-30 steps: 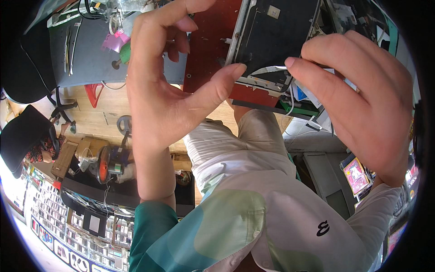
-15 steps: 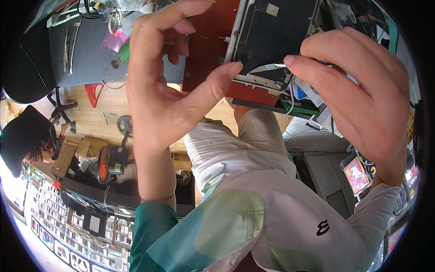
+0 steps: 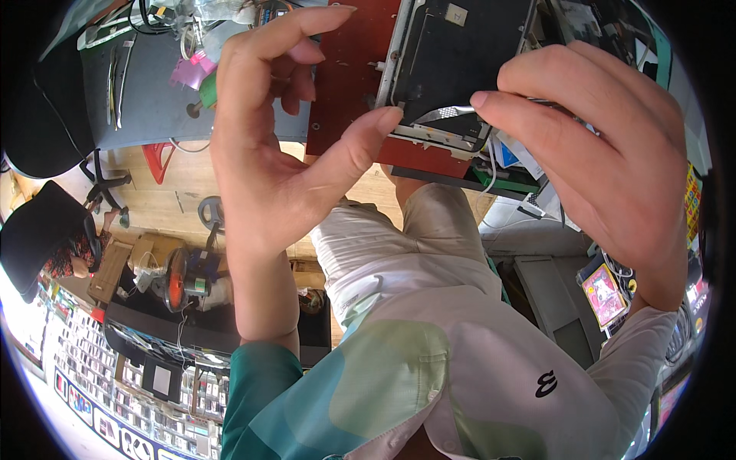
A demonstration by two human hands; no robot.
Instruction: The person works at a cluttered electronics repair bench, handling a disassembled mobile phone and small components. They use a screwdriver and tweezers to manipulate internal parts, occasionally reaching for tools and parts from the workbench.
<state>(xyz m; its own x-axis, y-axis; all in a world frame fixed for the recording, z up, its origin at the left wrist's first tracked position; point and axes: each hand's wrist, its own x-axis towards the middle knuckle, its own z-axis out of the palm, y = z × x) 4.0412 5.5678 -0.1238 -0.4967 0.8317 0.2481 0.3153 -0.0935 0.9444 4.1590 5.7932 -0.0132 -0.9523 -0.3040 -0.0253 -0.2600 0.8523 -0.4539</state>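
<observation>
A flat electronic device [image 3: 460, 65] with a black inner face and silver rim lies on a red board [image 3: 345, 57], at the top of the view. My right hand [image 3: 602, 153] pinches a slim metal craft knife [image 3: 446, 113] with a knurled grip; the blade points left, over the device's near edge. On the other side, my left hand [image 3: 264, 165] has its fingers curved and apart. Its thumb tip lies at the near left corner of the device; whether it presses there I cannot tell. Nothing shows in its fingers.
Tweezers [image 3: 123, 80] lie on the grey mat [image 3: 153, 115] to the left, near a pink piece [image 3: 192, 70] and a green-handled tool [image 3: 207, 90]. Cables and papers crowd the right side. Below stand a fan [image 3: 178, 280] and display shelves [image 3: 115, 345].
My right hand and the knife have shifted slightly left. The device appears a little further left in the view. My left hand has barely moved.
</observation>
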